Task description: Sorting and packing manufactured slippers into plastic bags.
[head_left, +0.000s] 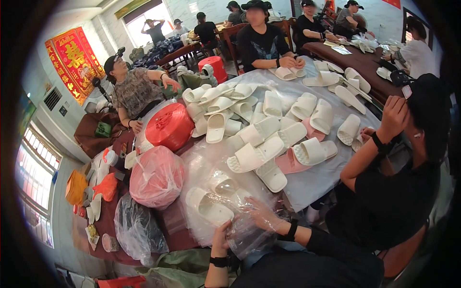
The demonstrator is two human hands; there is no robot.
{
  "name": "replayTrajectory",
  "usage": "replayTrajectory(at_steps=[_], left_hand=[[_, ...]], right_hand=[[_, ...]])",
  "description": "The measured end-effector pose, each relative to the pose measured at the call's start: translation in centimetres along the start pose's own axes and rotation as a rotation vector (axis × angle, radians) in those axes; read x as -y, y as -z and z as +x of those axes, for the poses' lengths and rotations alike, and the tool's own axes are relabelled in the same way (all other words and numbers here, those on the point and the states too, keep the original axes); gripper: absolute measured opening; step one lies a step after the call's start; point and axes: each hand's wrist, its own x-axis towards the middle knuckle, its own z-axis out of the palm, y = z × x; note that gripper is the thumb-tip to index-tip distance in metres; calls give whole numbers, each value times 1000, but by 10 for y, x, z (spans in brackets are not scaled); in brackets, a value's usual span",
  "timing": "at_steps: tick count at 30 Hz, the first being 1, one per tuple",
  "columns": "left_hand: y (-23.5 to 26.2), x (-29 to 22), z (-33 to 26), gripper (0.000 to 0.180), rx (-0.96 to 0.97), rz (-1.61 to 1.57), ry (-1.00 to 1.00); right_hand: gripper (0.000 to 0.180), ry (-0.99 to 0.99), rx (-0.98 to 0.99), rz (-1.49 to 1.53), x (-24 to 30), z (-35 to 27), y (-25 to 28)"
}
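A clear plastic bag (242, 235) lies spread at the near edge of the table, under and around both my hands. My left hand (222, 236) has its fingers closed on the bag's near edge, beside the end of a white slipper (207, 207). A second white slipper (222, 183) lies just beyond, seen through film; whether both are inside the bag I cannot tell. My right hand (263, 214) rests against the plastic to the right of the slippers, fingers stretched out. Beyond it lie several loose white slippers (271, 176) and a pink slipper (288, 163).
White slippers (221, 104) pile across the film-covered table (312, 192). At left stand a red twine roll (168, 126), a plastic-wrapped red roll (157, 176) and a crumpled clear bag (137, 228). A co-worker in black (389, 192) sits close at right; others (266, 43) sit around the tables.
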Motion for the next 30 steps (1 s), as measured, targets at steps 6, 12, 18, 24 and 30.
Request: replayTrajectory(at_steps=[6, 12, 18, 24, 30], left_hand=[[-7, 4, -5, 29, -60, 58, -20], [-17, -2, -11, 21, -109, 101, 11], [-1, 3, 3, 16, -76, -12, 47], [20, 2, 7, 19, 141, -173, 69], [-48, -15, -19, 22, -189, -103, 31]], right_hand=[[42, -35, -189, 81, -7, 11, -22], [41, -37, -130, -30, 11, 11, -12], [40, 127, -19, 220, 36, -21, 21], [35, -119, 390, 913, 28, -46, 93], [22, -760, -121, 1112, -9, -43, 126]])
